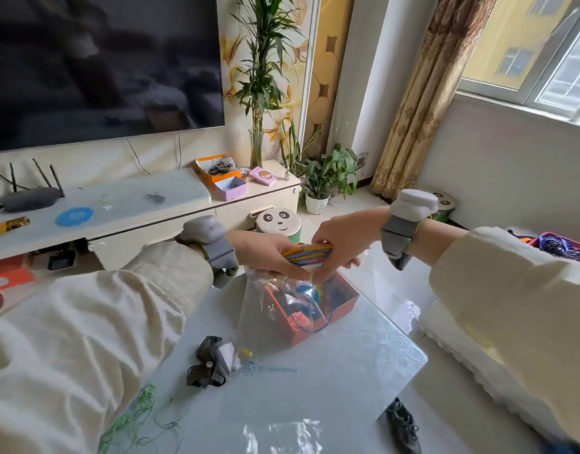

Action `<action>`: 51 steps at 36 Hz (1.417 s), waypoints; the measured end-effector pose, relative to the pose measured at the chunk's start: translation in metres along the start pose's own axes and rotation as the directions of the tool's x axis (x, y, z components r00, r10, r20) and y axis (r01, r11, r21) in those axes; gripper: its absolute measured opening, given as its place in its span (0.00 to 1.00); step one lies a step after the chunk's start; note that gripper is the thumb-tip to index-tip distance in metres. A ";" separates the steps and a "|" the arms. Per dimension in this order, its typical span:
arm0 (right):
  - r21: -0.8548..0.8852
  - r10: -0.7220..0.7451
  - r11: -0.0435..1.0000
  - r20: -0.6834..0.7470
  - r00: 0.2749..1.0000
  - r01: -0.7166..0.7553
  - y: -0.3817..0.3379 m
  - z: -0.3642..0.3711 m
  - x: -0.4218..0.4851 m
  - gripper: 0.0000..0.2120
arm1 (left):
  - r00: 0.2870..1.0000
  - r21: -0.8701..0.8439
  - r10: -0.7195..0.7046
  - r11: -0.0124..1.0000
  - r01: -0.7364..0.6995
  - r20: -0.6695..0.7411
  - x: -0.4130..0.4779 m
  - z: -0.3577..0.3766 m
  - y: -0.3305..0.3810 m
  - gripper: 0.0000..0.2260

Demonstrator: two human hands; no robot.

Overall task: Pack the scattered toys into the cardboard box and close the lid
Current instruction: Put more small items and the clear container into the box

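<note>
A bundle of coloured sticks is held level above the table, with my left hand gripping its left end and my right hand gripping its right end. A clear plastic bag hangs from my left hand's fingers, under the sticks. Behind and below the bag stands an open orange cardboard box with several colourful toys inside. A black toy and a small clear packet lie on the glass table in front of the box. Green string lies at the table's near left.
A panda-face stool stands beyond the table. The TV stand holds a router, an orange box and a pink box. A dark shoe lies on the floor. A basket of items sits at right.
</note>
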State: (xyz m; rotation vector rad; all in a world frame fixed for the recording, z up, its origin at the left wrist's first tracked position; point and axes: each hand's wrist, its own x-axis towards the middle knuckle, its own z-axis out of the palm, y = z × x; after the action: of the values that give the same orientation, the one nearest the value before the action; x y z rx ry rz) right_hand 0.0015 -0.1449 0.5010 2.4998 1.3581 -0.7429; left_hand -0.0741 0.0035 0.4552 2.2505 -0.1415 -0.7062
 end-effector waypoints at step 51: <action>-0.422 -0.237 0.906 -0.423 0.875 0.042 -0.035 0.023 -0.035 0.15 | 0.995 0.076 -0.087 0.993 0.090 -0.047 -0.037 0.004 0.010 0.10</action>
State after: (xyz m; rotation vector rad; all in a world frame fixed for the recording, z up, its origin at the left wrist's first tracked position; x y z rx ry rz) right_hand -0.0507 -0.1596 0.5016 2.3306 1.6546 0.1467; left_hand -0.1068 0.0055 0.4762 2.3570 -0.0489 -0.7093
